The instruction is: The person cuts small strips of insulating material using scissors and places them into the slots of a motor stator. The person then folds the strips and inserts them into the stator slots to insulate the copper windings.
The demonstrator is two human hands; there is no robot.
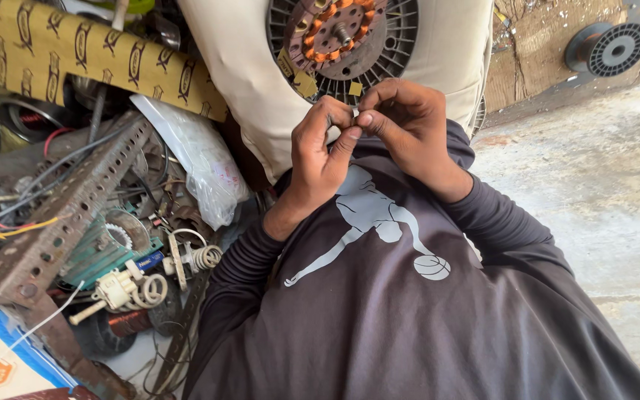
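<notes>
Greys, tan and copper orange

Dark grey shirt (409, 311) with a white figure print; tan cloth (75, 52) patterned with dark ovals; orange coils on the grey motor (342, 37).

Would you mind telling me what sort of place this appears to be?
Probably an electrical motor repair workshop: a round motor with orange copper windings, a black empty wire spool, and a heap of loose coils and wires beside a rough concrete floor.

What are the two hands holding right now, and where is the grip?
A small metal piece, pinched between the fingertips of the left hand and right hand. Too small to tell which part is gripped.
</notes>
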